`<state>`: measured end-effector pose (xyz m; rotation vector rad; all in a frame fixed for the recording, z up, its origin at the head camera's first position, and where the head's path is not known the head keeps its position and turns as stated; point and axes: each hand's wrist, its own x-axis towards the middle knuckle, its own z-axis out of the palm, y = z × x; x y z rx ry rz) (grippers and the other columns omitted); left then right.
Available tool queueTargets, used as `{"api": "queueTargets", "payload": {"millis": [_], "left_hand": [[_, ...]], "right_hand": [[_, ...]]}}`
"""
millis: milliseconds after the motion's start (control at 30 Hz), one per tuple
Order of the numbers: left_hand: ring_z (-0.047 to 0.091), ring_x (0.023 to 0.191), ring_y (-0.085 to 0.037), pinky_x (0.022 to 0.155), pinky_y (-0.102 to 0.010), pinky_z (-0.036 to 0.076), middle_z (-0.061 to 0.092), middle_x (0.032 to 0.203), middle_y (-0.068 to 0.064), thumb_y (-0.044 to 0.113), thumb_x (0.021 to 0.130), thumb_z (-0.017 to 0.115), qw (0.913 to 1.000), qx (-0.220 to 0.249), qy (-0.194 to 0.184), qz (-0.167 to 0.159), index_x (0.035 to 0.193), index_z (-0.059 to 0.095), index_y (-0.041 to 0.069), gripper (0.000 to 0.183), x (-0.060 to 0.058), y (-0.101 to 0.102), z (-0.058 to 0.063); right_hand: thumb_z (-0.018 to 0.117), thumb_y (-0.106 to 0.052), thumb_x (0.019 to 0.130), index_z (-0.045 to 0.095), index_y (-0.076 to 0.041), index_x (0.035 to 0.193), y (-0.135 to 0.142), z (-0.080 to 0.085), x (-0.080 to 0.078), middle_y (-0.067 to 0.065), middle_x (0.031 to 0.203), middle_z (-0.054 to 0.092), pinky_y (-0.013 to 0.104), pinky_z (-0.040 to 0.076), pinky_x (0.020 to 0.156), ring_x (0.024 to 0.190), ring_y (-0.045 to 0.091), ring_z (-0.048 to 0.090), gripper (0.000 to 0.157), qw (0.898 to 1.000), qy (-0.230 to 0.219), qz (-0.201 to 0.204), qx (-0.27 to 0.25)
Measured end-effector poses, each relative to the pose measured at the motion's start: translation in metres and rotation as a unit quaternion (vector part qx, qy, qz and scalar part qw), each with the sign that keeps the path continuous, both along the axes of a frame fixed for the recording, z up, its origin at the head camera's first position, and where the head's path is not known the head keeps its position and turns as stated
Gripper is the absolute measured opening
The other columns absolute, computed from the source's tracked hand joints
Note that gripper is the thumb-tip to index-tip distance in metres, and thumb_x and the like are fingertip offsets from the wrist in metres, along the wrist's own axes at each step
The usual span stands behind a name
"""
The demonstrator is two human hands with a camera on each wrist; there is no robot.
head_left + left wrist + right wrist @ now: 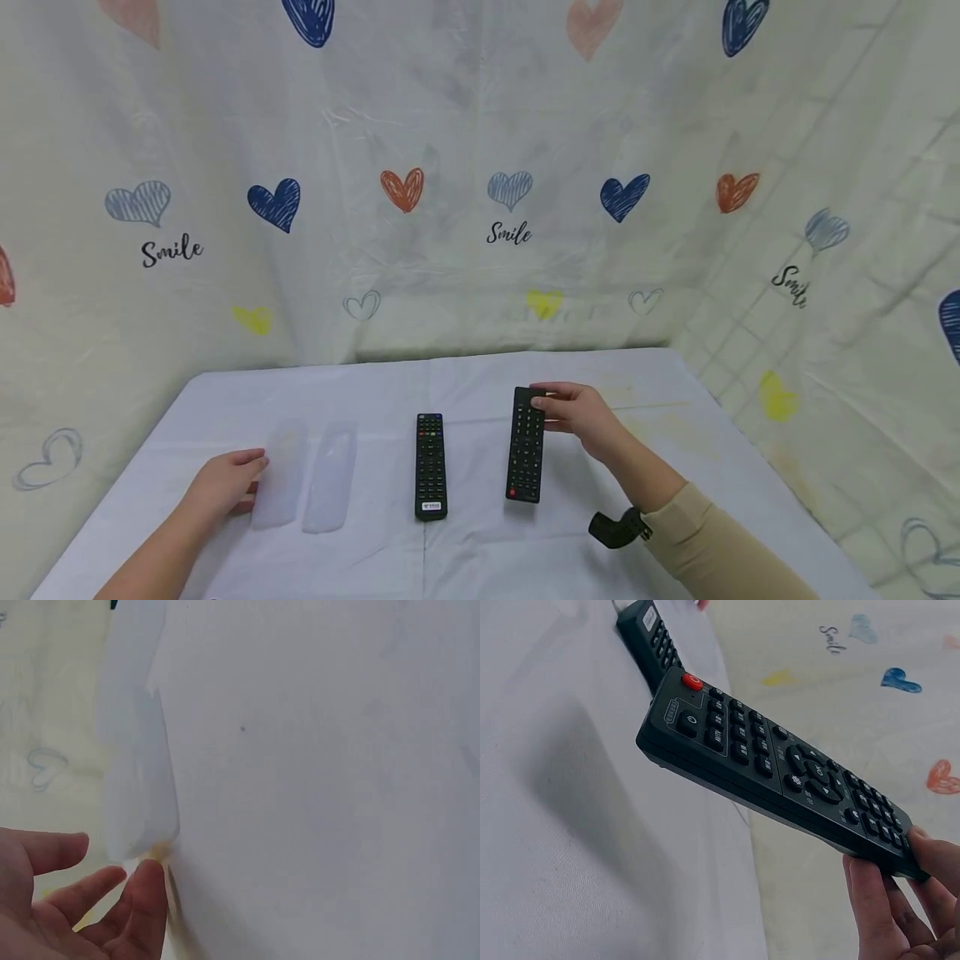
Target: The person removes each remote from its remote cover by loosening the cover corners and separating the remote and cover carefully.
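My right hand (577,415) pinches a black remote control (526,446) by its far end, thumb on the button side and fingers beneath. In the right wrist view this remote (780,769) is lifted off the table, its red button at the free end. A second black remote control (431,467) lies buttons up on the table, to the left of the held one. My left hand (221,487) is at the left edge of a clear plastic sleeve (280,475), thumb and fingers apart. Whether its fingertips touch that sleeve I cannot tell. Another clear sleeve (330,477) lies just right of the first.
A white cloth covers the table (480,558). Behind and to the right hangs a pale curtain (465,108) printed with hearts and lettering. A black band with a device (618,528) is worn on my right wrist.
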<state>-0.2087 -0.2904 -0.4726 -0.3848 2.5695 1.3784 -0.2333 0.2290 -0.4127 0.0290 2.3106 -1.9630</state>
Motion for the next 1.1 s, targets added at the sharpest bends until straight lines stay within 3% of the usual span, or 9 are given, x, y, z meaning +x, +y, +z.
{"api": "queueTargets", "payload": {"millis": [133,233,333,433,533,667,767,900,1100], "left_hand": [[0.062,0.083,-0.021,0.068,-0.035,0.055,0.06,0.116,-0.028,0.031,0.102,0.051,0.9976,-0.063,0.025,-0.015,0.143,0.04,-0.011,0.059,0.004,0.0,0.011],[0.061,0.1,-0.038,0.081,-0.048,0.052,0.056,0.13,-0.029,0.034,0.103,0.047,0.9912,-0.113,0.065,-0.024,0.144,0.042,-0.007,0.058,0.009,0.008,0.022],[0.054,0.117,-0.044,0.087,-0.053,0.049,0.052,0.138,-0.026,0.035,0.103,0.047,0.9852,-0.128,0.113,-0.021,0.144,0.046,-0.001,0.055,0.014,0.032,0.038],[0.061,0.108,-0.037,0.077,-0.04,0.054,0.058,0.134,-0.021,0.031,0.102,0.053,0.9861,-0.076,0.146,-0.021,0.143,0.051,0.005,0.048,0.02,0.073,0.054],[0.066,0.098,-0.026,0.071,-0.03,0.055,0.064,0.126,-0.014,0.022,0.1,0.059,0.985,0.015,0.167,-0.041,0.14,0.056,0.01,0.041,0.025,0.123,0.062],[0.067,0.098,-0.021,0.073,-0.031,0.058,0.068,0.117,-0.008,0.014,0.097,0.064,0.9719,0.131,0.175,-0.087,0.135,0.061,0.013,0.039,0.029,0.185,0.06],[0.067,0.1,-0.021,0.075,-0.033,0.058,0.067,0.118,-0.007,0.018,0.096,0.065,0.9621,0.172,0.167,-0.13,0.137,0.06,0.017,0.04,0.03,0.223,0.053],[0.067,0.101,-0.019,0.077,-0.033,0.058,0.066,0.123,-0.006,0.031,0.096,0.067,0.9546,0.191,0.154,-0.169,0.14,0.057,0.024,0.046,0.028,0.259,0.044],[0.069,0.099,-0.019,0.077,-0.036,0.059,0.07,0.118,-0.006,0.036,0.093,0.07,0.9507,0.231,0.128,-0.163,0.142,0.055,0.027,0.051,0.026,0.284,0.038]], "right_hand": [[0.07,-0.011,0.092,0.063,0.003,0.128,-0.001,0.002,0.002,0.009,0.102,0.071,0.038,0.058,0.083,0.088,0.016,0.068,0.039,1.0,0.003,0.002,-0.002],[0.071,-0.011,0.092,0.064,0.003,0.127,-0.002,0.002,0.002,0.01,0.104,0.071,0.038,0.058,0.082,0.087,0.017,0.068,0.039,1.0,0.005,0.005,-0.001],[0.071,-0.012,0.092,0.064,0.002,0.127,-0.003,0.005,0.001,0.011,0.104,0.071,0.038,0.058,0.082,0.087,0.017,0.069,0.039,1.0,0.01,0.008,0.002],[0.071,-0.013,0.092,0.064,0.002,0.127,-0.004,0.011,0.002,0.01,0.104,0.071,0.038,0.058,0.083,0.087,0.017,0.069,0.039,1.0,0.014,0.008,0.005],[0.071,-0.013,0.092,0.064,0.002,0.128,-0.005,0.016,0.003,0.011,0.104,0.071,0.038,0.058,0.083,0.088,0.017,0.069,0.039,1.0,0.018,0.007,0.001],[0.071,-0.013,0.092,0.064,0.002,0.128,-0.009,0.02,0.004,0.011,0.105,0.071,0.039,0.058,0.084,0.088,0.017,0.069,0.04,1.0,0.024,0.012,0.002],[0.071,-0.014,0.092,0.065,0.001,0.127,-0.014,0.023,0.006,0.011,0.106,0.071,0.039,0.058,0.084,0.089,0.018,0.069,0.039,0.999,0.03,0.016,0.005],[0.072,-0.015,0.092,0.066,0.0,0.126,-0.021,0.025,0.007,0.013,0.108,0.07,0.041,0.057,0.085,0.09,0.02,0.069,0.038,0.999,0.035,0.019,0.006],[0.071,-0.017,0.092,0.066,-0.002,0.127,-0.029,0.028,0.009,0.013,0.11,0.07,0.041,0.057,0.087,0.092,0.02,0.069,0.038,0.999,0.038,0.029,0.004]]}}
